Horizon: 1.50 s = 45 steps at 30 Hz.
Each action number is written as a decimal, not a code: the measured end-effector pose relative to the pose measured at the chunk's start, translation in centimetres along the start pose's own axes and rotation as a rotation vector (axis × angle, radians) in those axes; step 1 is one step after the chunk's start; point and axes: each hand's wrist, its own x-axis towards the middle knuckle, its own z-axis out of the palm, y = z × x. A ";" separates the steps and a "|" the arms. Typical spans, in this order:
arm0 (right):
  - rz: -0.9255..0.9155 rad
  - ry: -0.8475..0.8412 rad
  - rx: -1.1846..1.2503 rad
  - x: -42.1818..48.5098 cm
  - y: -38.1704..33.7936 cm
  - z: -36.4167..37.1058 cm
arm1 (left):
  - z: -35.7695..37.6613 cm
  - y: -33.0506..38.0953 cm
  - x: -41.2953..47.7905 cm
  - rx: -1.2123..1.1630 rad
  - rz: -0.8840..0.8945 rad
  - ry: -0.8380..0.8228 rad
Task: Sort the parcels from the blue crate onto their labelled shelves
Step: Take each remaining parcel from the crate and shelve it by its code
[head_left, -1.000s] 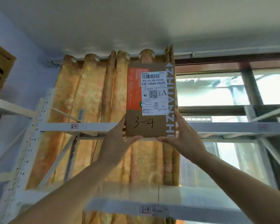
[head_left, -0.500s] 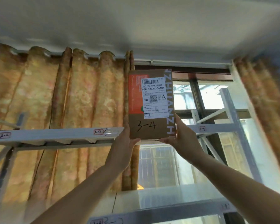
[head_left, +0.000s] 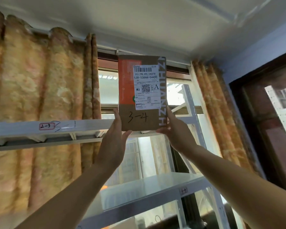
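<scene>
Both hands grip a cardboard parcel marked "3-4" by its lower corners, the left hand and right hand hiding its bottom edge where it meets the upper shelf beam. Since a moment ago the view has swung right, bringing the right curtain closer. Open room lies above the parcel.

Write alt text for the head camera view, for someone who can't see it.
Two bare hands, left hand and right hand, hold a flat cardboard parcel upright by its lower corners, in front of a white metal shelf rail. The parcel has "3-4" handwritten under a white shipping label; the rail is marked "2-3" and "3-1". Orange curtains and a window lie behind.
</scene>
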 end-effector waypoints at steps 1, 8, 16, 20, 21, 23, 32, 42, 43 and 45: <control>0.012 -0.001 0.017 -0.8 0.4 0.3 | 0.5 -0.2 -0.6 0.006 -0.008 -0.010; 0.157 -0.050 0.026 -6.5 2.8 2.1 | 3.4 -2.0 -6.7 -0.025 -0.035 -0.110; 0.285 -0.137 -0.026 -10.3 7.2 3.2 | 8.1 -3.5 -11.0 -0.102 -0.214 -0.288; 0.344 -0.133 -0.014 -11.3 10.6 2.9 | 12.6 -3.4 -11.7 -0.163 -0.231 -0.303; 0.365 -0.130 0.003 -11.6 11.7 2.8 | 14.0 -3.5 -11.8 -0.139 -0.208 -0.294; 0.401 -0.131 0.042 -11.8 14.2 2.7 | 16.7 -3.5 -11.9 -0.209 -0.255 -0.296; 0.444 -0.267 0.099 -9.2 28.6 2.6 | 30.1 -5.5 -9.5 -0.154 -0.305 -0.378; 0.380 -0.320 0.153 -8.6 39.6 8.0 | 38.3 -8.9 -10.0 0.112 -0.373 -0.256; 0.373 -0.319 0.123 -8.5 40.4 8.5 | 38.8 -9.2 -10.0 0.162 -0.385 -0.256; 0.350 -0.300 0.051 -8.2 41.8 9.6 | 39.7 -9.7 -9.9 0.230 -0.396 -0.269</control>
